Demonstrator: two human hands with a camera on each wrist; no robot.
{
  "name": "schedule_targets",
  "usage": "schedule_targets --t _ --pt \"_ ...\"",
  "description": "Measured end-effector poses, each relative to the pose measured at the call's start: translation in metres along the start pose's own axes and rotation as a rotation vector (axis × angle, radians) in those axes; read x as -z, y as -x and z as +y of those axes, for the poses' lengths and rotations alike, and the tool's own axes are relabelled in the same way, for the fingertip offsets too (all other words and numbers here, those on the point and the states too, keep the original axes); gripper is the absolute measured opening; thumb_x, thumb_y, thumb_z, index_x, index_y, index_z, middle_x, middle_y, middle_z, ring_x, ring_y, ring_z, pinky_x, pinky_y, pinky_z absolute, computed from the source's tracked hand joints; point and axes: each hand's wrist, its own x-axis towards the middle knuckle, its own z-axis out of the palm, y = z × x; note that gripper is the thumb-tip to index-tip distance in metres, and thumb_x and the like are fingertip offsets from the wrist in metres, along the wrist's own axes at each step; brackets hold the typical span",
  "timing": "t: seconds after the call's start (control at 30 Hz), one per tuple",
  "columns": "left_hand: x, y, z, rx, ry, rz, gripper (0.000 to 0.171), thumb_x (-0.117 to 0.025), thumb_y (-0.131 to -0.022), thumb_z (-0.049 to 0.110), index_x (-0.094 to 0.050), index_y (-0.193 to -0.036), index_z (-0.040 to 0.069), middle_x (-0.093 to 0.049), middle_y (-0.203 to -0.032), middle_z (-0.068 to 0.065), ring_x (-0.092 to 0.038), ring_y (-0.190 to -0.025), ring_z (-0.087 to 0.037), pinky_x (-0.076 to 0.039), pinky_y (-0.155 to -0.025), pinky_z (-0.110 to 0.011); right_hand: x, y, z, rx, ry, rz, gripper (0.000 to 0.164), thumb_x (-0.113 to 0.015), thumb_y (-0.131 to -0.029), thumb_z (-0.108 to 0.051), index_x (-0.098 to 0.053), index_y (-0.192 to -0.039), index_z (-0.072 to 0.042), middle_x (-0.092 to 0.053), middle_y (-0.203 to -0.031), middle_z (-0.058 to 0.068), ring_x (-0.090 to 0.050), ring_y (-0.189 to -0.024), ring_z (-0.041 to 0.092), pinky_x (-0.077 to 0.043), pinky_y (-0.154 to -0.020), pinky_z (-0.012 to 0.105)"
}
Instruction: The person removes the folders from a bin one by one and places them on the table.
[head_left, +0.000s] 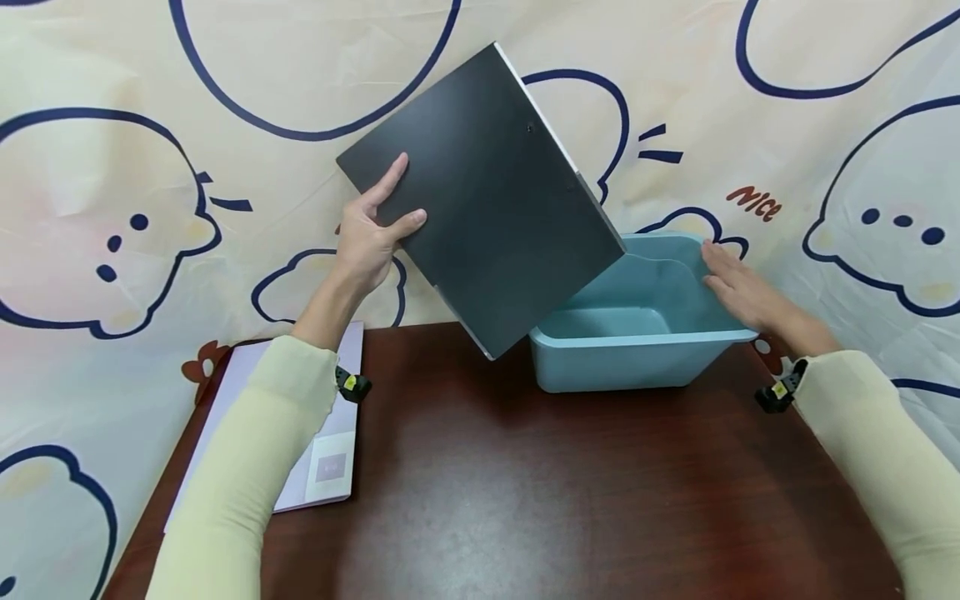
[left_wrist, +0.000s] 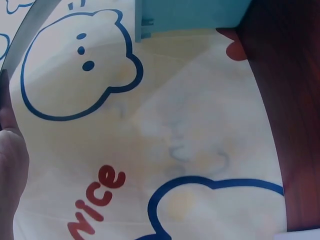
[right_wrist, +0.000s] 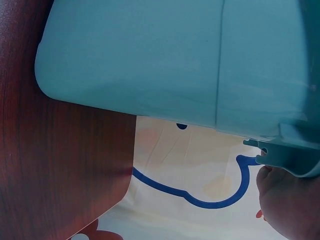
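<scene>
My left hand [head_left: 367, 242] grips a flat dark grey rectangular panel [head_left: 487, 208] at its left side. Thumb and index finger lie on the near face; the other fingers are hidden behind. The panel is tilted in the air, its lower right part in front of the left end of a light blue plastic bin [head_left: 611, 362]. In the left wrist view only a bit of the left hand [left_wrist: 12, 170] shows. My right hand [head_left: 738, 287] rests on the bin's right rim with fingers straight. The right wrist view shows the bin's outer wall [right_wrist: 135, 60] and part of that hand [right_wrist: 290, 200].
A lilac flat folder or booklet [head_left: 330, 429] with a pale square label lies on the left of the dark brown table [head_left: 510, 475], partly under the left sleeve. Behind the table hangs a cream cloth [head_left: 292, 200] with blue cartoon outlines.
</scene>
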Motion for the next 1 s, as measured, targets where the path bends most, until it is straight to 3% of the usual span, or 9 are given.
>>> schedule_targets --t 0.23,0.5,1.0 --pt "0.008 0.007 0.008 -0.001 -0.023 -0.024 0.08 -0.067 -0.092 -0.02 -0.047 -0.16 0.016 -0.035 -0.171 -0.002 -0.038 -0.155 -0.025 -0.052 -0.106 -0.031 0.001 0.002 0.001 0.013 0.003 0.009 0.065 -0.026 -0.117 -0.026 0.005 -0.166 0.001 0.007 -0.175 0.025 0.007 -0.161 0.047 -0.002 -0.128 0.066" --pt "0.017 0.017 0.016 0.031 -0.041 -0.042 0.08 -0.067 -0.092 -0.02 -0.048 -0.16 0.017 -0.035 -0.17 -0.005 -0.04 -0.155 -0.031 -0.053 -0.104 -0.032 0.002 0.002 0.004 0.017 0.009 -0.007 0.066 -0.026 -0.117 -0.03 0.008 -0.167 -0.002 0.008 -0.175 0.024 0.007 -0.161 0.047 -0.002 -0.127 0.068" --pt "0.031 0.034 0.031 0.117 -0.094 -0.097 0.081 -0.066 -0.093 -0.019 -0.047 -0.161 0.022 -0.03 -0.172 -0.01 -0.036 -0.156 -0.034 -0.053 -0.103 -0.03 0.004 -0.002 0.006 0.033 0.034 -0.031 0.066 -0.025 -0.117 -0.031 0.003 -0.165 0.004 0.008 -0.174 0.026 0.006 -0.161 0.048 -0.002 -0.128 0.066"
